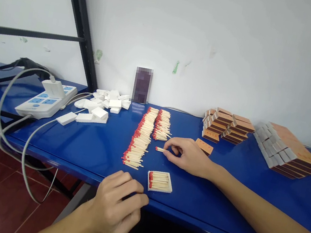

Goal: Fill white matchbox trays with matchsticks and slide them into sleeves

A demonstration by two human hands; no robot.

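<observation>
Presumably for easy reach, the tray (171, 184) is set near the front edge of the tabletop (83, 152); a match (158, 149) is pinched near its bare end by the right hand (189, 156), the left hand (117, 204) being loosely curled, apparently empty.

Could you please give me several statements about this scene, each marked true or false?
1. The right hand holds at least one match. True.
2. The small white tray has nothing in it. False: red-headed matches lie in it.
3. The left hand grips an orange box. False: no box shows in it; it is near the tray.
4. A white adapter is plugged into the power strip. True.
5. In the picture, the loose white pieces lie right of the long match pile. False: they lie left of it.
</observation>
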